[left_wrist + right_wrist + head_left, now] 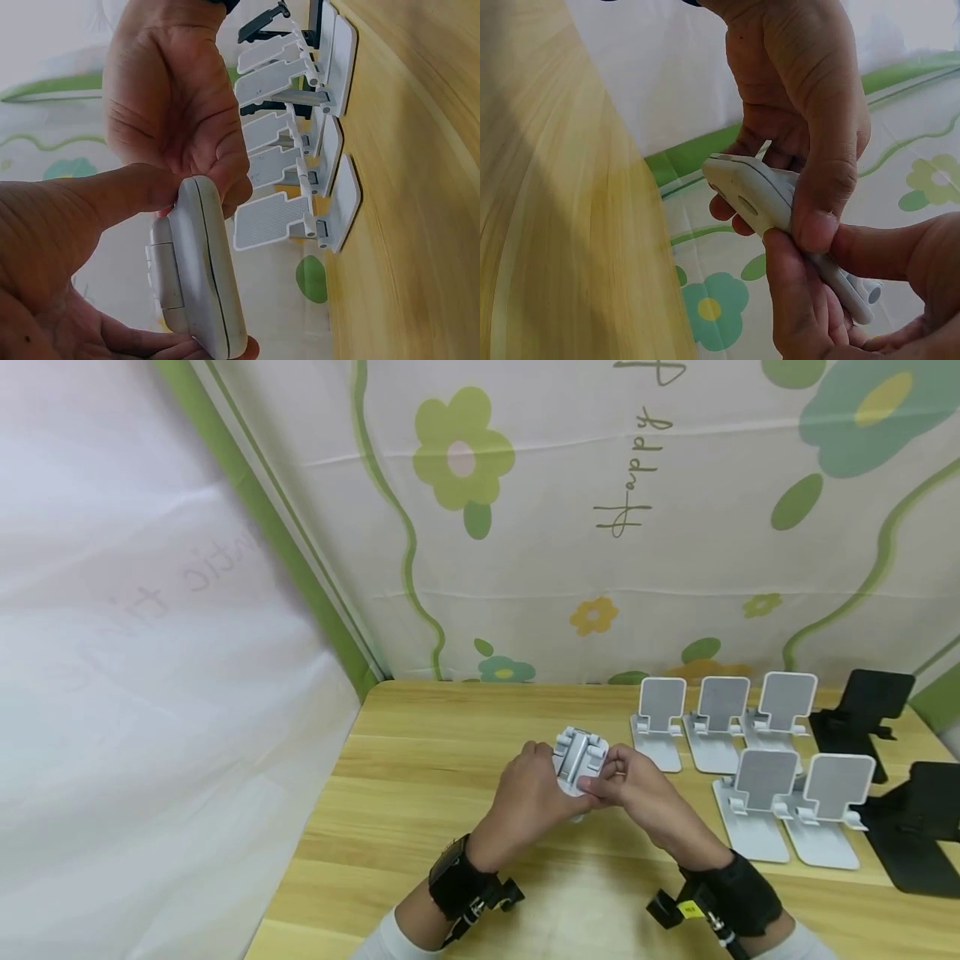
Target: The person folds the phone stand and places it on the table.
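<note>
Head view: left hand (525,793) and right hand (637,785) both grip a folded white plastic phone stand (579,760); thumbs should brace its base while opening the hinge.

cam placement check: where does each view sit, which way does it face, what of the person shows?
Head: above, looks forward and down at the table; both hands and wrist straps show; left hand and right hand grip a folded white stand.
Left wrist: beside the left hand, faces the right hand and opened stands.
Right wrist: beside the right hand, faces the left hand and curtain.
Shared: all show the folded white stand.
</note>
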Demonstrator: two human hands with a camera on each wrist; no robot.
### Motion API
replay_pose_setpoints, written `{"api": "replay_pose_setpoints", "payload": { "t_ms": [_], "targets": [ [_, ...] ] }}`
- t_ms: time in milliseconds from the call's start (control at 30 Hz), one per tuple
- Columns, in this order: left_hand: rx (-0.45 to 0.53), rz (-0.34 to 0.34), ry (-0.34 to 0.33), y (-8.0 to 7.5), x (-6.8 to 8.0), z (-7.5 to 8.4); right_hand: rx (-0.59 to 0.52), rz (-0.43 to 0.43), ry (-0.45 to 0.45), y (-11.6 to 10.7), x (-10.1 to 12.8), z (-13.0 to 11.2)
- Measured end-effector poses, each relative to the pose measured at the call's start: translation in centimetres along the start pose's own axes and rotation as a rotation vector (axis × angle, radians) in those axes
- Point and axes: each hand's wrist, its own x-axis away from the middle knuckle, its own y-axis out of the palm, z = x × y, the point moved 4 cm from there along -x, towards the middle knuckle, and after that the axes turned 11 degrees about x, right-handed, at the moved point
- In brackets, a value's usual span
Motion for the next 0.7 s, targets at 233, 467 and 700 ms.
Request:
{"api": "replay_pose_setpoints", "payload": {
  "t_ms": [233,467,700],
  "targets": [
    [0.085,0.025,-0.06,-1.4,-0.7,-2.3,0.206,0.067,-0.048,-0.7,0.4,0.0],
    [0.053,0.184,-0.227,-5.6,-2.8,-9.5,0.814,0.427,-0.267,-5.7,2.3,0.2],
    [-0.048,0.339,-0.34,-9.9,-4.1,-17.7,1.189,0.693,-0.409,-10.9,4.0,1.3]
  ]
}}
